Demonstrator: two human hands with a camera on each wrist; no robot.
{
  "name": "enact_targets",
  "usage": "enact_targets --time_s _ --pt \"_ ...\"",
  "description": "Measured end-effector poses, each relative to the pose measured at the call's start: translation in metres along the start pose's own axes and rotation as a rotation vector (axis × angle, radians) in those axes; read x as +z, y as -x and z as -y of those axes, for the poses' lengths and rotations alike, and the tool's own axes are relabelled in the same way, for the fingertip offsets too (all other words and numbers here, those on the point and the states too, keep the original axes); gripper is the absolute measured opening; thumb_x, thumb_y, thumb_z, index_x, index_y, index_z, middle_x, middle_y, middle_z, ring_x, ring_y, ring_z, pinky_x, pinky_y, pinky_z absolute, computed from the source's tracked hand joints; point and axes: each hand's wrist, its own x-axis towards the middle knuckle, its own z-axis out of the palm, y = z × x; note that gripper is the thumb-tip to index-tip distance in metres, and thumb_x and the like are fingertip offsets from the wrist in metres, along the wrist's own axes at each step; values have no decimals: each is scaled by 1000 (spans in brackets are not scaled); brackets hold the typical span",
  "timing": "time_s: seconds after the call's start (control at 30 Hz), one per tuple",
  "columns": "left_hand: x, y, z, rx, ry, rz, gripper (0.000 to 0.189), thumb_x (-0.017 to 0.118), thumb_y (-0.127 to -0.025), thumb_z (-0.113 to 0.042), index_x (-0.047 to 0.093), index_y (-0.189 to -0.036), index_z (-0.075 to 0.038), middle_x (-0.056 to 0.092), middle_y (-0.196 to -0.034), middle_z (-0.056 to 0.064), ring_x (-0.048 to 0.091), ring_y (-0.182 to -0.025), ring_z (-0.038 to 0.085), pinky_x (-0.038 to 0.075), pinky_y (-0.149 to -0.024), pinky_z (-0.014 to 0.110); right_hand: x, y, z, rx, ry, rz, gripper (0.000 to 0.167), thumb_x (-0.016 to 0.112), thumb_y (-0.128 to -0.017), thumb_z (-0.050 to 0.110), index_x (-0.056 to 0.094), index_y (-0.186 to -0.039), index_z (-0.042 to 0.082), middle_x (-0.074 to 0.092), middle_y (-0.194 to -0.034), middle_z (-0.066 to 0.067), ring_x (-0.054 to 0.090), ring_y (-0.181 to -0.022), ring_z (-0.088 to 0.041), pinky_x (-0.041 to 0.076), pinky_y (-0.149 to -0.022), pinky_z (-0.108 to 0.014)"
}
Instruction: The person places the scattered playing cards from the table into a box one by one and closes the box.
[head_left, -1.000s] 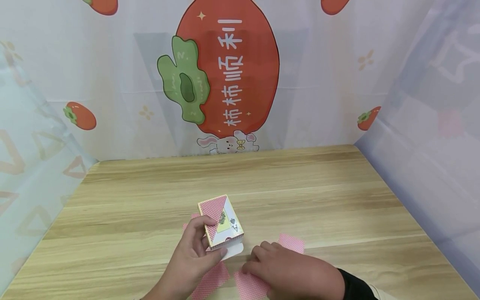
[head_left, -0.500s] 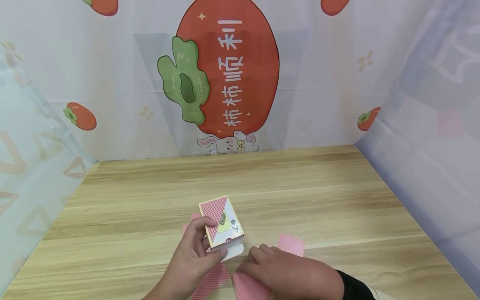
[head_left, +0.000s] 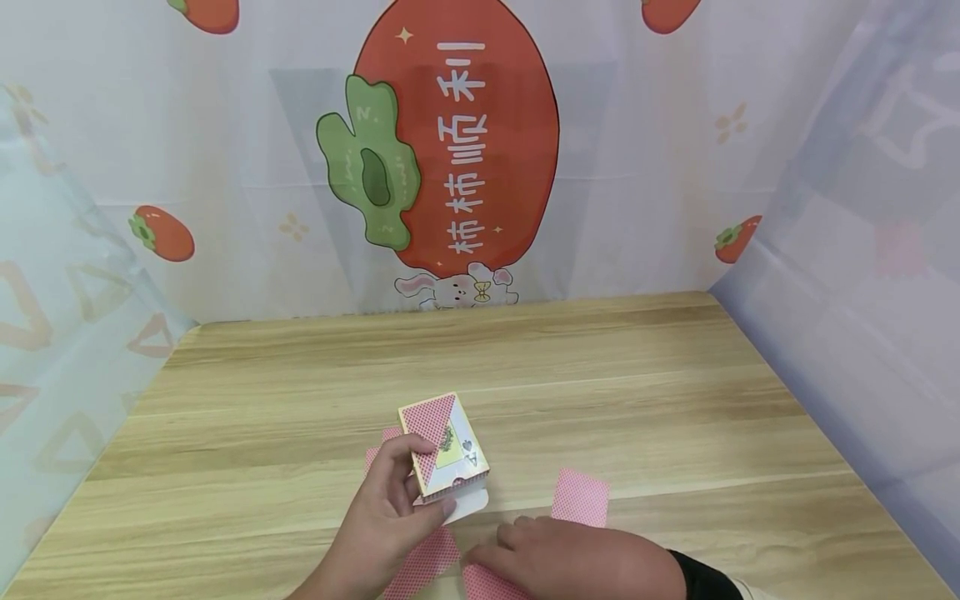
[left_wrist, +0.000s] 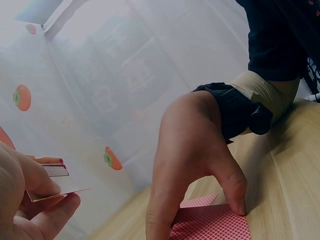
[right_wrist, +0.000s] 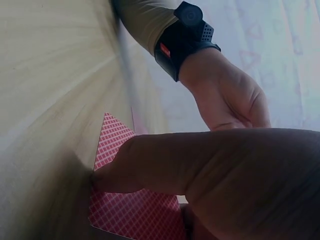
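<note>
My left hand holds a playing card box, fingers on one side and thumb by its white open flap. The box is above the table with its ace-of-spades print up. To the right, low over the table, my right hand grips a red-backed playing card. In the left wrist view the thumb and fingers straddle that card. The right wrist view shows the thumb lying across the card. The box's inside is hidden in the head view.
Another red-backed card lies beyond my right hand. One more card lies between the hands, and part of another shows behind my left hand. The wooden table meets a printed cloth backdrop at its back edge.
My right hand has moved slightly toward me and left, with the card beneath it shifting the same way. More of the card beyond it now shows. The left hand and box stay nearly still.
</note>
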Motion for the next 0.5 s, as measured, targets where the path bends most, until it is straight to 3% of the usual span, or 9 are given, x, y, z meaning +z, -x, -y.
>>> enact_targets --time_s 0.27,0.4,0.5 --pt "0 0 -1 -30 -10 -11 56 65 -90 8 34 -134 -9 47 -129 15 62 -110 19 59 -85 29 -1 3 1 25 -146 118 52 53 -102 53 46 -147 29 55 -108 18 49 -94 8 45 -76 -10" --pt "0 0 -1 -57 -15 -24 57 66 -90 7 33 -134 -8 46 -130 16 62 -110 20 59 -85 29 -1 4 1 -13 -61 135 48 47 -105 51 50 -145 24 52 -104 17 45 -89 7 41 -73 -8" --pt "0 0 -1 -69 -17 -31 58 67 -90 6 32 -134 -8 45 -131 16 62 -111 21 59 -85 29 -3 5 1 -34 65 132 47 42 -106 51 54 -141 22 54 -105 16 45 -88 6 41 -73 -8"
